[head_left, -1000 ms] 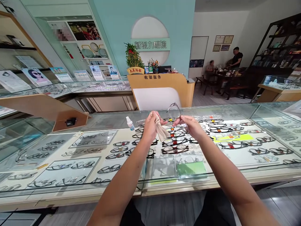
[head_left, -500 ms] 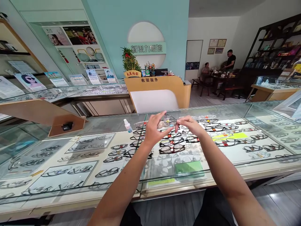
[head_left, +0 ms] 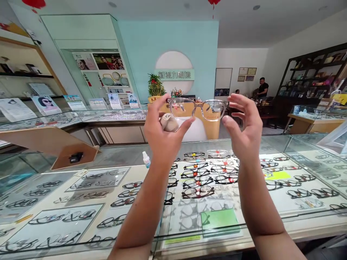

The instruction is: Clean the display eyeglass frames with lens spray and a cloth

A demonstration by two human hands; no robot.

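Clear-framed eyeglasses (head_left: pixel 198 105) are raised in front of me above the glass counter, lenses upright and facing me. My left hand (head_left: pixel 162 133) grips their left end, with a bunched beige cloth (head_left: pixel 169 123) tucked between palm and fingers. At the right end, my right hand (head_left: pixel 244 126) has its index finger at the hinge and its thumb by the lens's lower edge; the other fingers are loosely curled. Below the hands, several dark-framed eyeglasses (head_left: pixel 197 192) lie in rows in the glass display counter (head_left: pixel 214 241).
A small white spray bottle (head_left: pixel 146 159) stands left of my left forearm. Farther left is a slanted wooden stand (head_left: pixel 54 144). A green sheet (head_left: pixel 221 221) lies near the counter's front edge. Beyond are the wooden cashier desk (head_left: pixel 213 126) and a person (head_left: pixel 262 88) at the back right.
Both hands have lifted the eyeglasses up from low over the counter to a higher position nearer me. The view has tilted upward, and the cloth in my left hand shows more clearly.
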